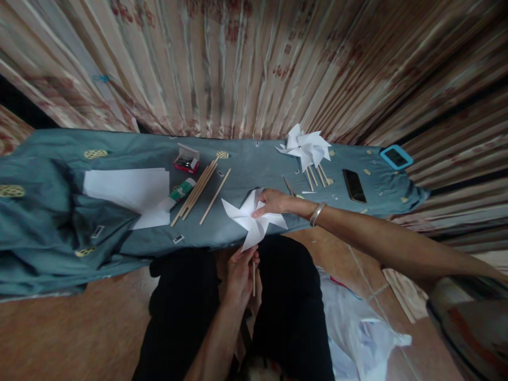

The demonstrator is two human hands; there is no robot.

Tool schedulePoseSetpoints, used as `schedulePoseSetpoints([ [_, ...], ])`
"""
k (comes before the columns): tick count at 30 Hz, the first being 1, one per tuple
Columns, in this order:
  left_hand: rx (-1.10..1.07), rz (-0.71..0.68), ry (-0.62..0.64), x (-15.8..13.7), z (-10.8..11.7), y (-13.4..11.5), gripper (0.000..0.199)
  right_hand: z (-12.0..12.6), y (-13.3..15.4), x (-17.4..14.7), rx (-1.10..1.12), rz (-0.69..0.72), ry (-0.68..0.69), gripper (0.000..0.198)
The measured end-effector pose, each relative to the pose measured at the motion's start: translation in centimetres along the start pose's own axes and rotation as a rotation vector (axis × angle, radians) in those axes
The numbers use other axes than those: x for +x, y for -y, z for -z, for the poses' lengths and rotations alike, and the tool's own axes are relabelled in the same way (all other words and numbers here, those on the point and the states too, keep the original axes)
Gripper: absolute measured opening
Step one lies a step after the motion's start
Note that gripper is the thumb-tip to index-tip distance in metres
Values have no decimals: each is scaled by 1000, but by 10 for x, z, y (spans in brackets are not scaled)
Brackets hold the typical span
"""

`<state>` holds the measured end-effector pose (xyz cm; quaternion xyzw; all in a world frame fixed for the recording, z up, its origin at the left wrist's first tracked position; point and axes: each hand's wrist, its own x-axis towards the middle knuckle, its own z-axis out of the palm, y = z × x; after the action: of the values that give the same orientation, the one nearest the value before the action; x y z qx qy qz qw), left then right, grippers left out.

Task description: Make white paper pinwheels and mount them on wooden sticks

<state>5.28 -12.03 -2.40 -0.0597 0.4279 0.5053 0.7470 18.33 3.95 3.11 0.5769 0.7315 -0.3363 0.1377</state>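
Observation:
A white paper pinwheel (pixel 254 225) with pointed blades is in front of me, at the near edge of the cloth-covered surface. My left hand (pixel 238 269) is closed around its thin wooden stick (pixel 254 286), just below the blades. At the middle of the blades, the thumb and fingers of my right hand (pixel 273 202) press together on the paper; whatever sits under the fingertips is hidden. To the left lies a single wooden stick (pixel 215 197), beside a bundle of sticks (pixel 197 188). A pair of scissors (pixel 288 185) rests just behind my right hand.
White paper sheets (pixel 123 185) lie at the left, with a green-and-white glue stick (pixel 181 191) and an open red box of small metal pieces (pixel 186 160). Finished pinwheels (pixel 307 147) lie at the back right, near a phone (pixel 354 186) and a blue-framed device (pixel 397 157).

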Motion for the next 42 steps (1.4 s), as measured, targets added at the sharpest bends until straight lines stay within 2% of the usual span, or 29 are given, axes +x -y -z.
schedulePoseSetpoints([
  [8, 52, 33, -37, -1, 2, 1, 19, 1, 3, -2, -7, 0, 15, 34],
  [11, 121, 63, -9, -4, 6, 2, 28, 2, 6, -3, -25, -11, 23, 33],
  [18, 136, 12, 12, -7, 10, 5, 42, 1, 7, 0, -38, -10, 37, 31],
  [22, 183, -10, 65, -9, 11, 3, 40, -1, 2, 2, -30, 5, 38, 30],
  [28, 219, -8, 50, -7, 10, 4, 41, -4, -6, 4, 36, 84, 27, 30],
  [37, 258, -9, 71, -8, 8, 5, 37, -6, -7, 3, 115, 92, 33, 28],
  [42, 252, -24, 79, -5, 8, 9, 39, -7, -4, 1, 88, 64, 8, 27],
])
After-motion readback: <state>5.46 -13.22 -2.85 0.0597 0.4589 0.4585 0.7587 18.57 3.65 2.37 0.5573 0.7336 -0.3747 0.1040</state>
